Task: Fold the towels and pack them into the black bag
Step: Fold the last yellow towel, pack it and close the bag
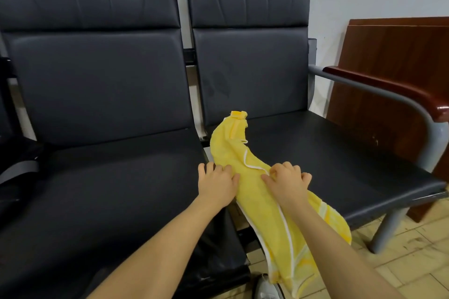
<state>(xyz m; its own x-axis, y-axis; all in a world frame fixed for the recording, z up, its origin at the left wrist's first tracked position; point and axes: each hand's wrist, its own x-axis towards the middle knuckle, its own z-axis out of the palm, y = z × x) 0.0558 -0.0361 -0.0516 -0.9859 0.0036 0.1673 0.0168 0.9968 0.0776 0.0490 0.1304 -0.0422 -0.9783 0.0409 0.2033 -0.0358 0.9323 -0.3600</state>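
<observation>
Black padding covers the left seat (pixel 102 177), at nine o'clock of the hands, and nothing lies on it. At its front edge, toward six o'clock, something dark and glossy (pixel 213 257) hangs down; it may be the black bag, but I cannot tell, and no opening or contents show.

Next comes the left hand (pixel 217 181), fingers spread and fairly straight, resting at the seam between the two seats with its fingertips touching the left edge of the yellow towel (pixel 262 201). It presses rather than grips.

The towel lies as a long, bunched strip on the right seat (pixel 340 165), running from its loop tab at twelve o'clock down past the seat's front edge, where the lower end hangs free toward the tiled floor (pixel 401 262) at five o'clock.

The right hand (pixel 288 181) sits on the towel's middle, fingers curled, seemingly pinching the white-trimmed hem.

The risks, as I judge them: the hanging end could drag the whole towel off the slick seat if both hands lift at once, and it would land on a scuffed floor. The cloth could also sag into the gap between the seats. Folding it while bunched would lock in uneven edges.
</observation>
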